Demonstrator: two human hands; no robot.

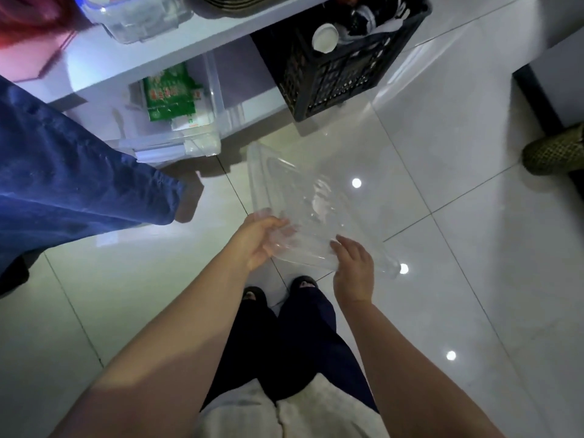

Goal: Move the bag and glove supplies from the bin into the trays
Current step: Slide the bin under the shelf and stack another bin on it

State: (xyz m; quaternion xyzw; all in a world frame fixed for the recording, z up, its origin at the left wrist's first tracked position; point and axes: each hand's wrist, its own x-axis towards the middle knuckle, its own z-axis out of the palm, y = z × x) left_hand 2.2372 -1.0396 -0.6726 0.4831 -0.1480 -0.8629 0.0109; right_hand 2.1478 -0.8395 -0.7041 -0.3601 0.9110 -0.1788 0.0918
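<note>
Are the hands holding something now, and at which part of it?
Yes. Both hold one clear plastic tray by its near edge: the left hand grips its left corner, the right hand grips further right along that edge.

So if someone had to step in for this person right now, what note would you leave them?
Left hand: has a grip on the near left corner of the clear plastic tray.
Right hand: grips the tray's near edge.
The clear plastic storage bin sits under the white shelf, with green printed packets inside.
Done: nothing shows in the tray.
Left: move the supplies from the bin into the trays.
</note>
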